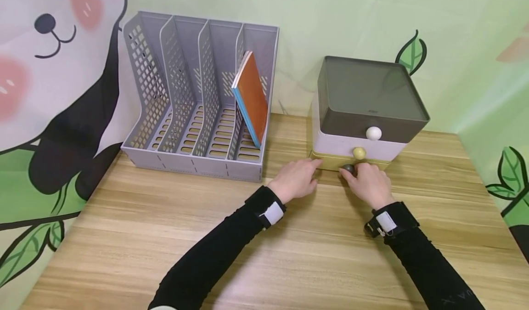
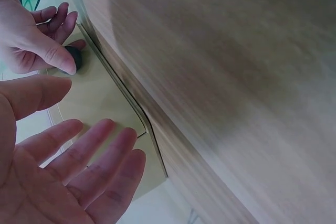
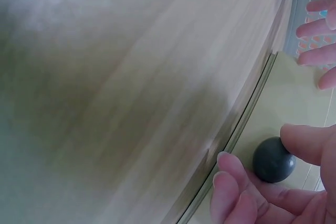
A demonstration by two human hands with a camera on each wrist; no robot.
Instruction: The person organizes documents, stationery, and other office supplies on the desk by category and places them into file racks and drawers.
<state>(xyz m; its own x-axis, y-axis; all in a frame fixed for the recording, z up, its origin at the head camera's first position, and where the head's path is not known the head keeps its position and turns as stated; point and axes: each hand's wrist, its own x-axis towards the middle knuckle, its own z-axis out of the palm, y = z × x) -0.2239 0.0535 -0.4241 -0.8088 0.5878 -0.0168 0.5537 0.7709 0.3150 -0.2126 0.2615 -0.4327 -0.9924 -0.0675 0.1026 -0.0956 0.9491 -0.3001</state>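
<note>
A small drawer box stands at the right, with a dark grey top drawer point(image 1: 363, 125), a pale lilac middle drawer point(image 1: 336, 142) and a yellow bottom drawer point(image 1: 330, 163). My right hand point(image 1: 369, 183) pinches the round dark knob point(image 3: 274, 160) of the bottom drawer between thumb and index finger. In the left wrist view the bottom drawer's front looks flush with its frame. My left hand point(image 1: 295, 179) is at the box's lower left front corner, fingers mostly straight and nothing in its grasp. Whether its fingertips touch the box, I cannot tell.
A grey file rack point(image 1: 192, 165) with several slots stands left of the box. An orange-covered book point(image 1: 253, 96) with a blue edge leans in its rightmost slot. Both stand on a wooden table point(image 1: 322, 255) against a printed backdrop point(image 1: 297, 7).
</note>
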